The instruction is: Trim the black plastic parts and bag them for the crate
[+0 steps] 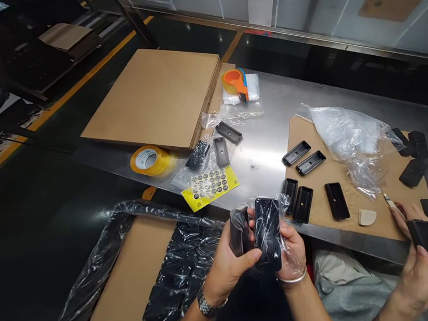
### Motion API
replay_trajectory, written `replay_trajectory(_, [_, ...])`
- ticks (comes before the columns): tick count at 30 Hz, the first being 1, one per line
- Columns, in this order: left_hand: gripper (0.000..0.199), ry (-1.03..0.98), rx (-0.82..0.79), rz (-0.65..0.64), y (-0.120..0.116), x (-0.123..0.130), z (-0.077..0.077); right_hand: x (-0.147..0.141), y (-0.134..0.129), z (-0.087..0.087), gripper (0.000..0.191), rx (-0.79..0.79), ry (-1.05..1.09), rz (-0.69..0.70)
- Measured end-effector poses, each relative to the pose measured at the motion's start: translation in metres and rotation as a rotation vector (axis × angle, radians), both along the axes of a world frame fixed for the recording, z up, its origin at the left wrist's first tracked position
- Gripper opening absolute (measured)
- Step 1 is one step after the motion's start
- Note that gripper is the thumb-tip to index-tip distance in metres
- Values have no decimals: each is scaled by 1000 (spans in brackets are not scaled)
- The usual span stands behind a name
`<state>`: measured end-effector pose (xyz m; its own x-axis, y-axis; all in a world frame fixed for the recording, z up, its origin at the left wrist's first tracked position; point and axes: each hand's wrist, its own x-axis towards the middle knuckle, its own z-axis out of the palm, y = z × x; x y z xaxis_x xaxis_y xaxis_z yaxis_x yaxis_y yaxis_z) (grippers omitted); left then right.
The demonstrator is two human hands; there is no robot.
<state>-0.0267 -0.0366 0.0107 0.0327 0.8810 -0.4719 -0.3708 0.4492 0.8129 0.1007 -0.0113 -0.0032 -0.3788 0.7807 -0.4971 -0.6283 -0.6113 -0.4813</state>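
My left hand, with a watch at its wrist, grips a black plastic tray in clear film. Beside it my right hand, wearing a bangle, holds a second bagged black tray, its flat face toward me. The two pieces are side by side, and my left thumb reaches across to the second one. Below and left is a cardboard box lined with black plastic, where several bagged black pieces lie in rows.
A metal table carries stacked cardboard sheets, a tape roll, a tape dispenser, a yellow sticker sheet, plastic bags and loose black trays. At right, another person's hands hold a black piece and a knife.
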Motion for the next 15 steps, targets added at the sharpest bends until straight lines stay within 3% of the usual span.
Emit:
replay_trajectory(3, [70, 14, 13, -4, -14, -4, 4, -4, -8, -1, 49, -32, 93, 10])
replay_trajectory(7, [53, -16, -94, 158, -41, -10, -4, -10, -21, -9, 44, -84, 164, 44])
replay_trajectory(10, [38, -56, -330, 382, -75, -18, -35, -24, -32, -20, 40, -71, 118, 105])
replay_trajectory(12, [41, 5, -485, 556, -100, -32, -67, -42, -41, -31, 42, -41, 40, 205])
replay_trajectory(15, [48, 159, -568, 791, -144, -69, -113, -79, -60, -52, 49, -40, -55, 432])
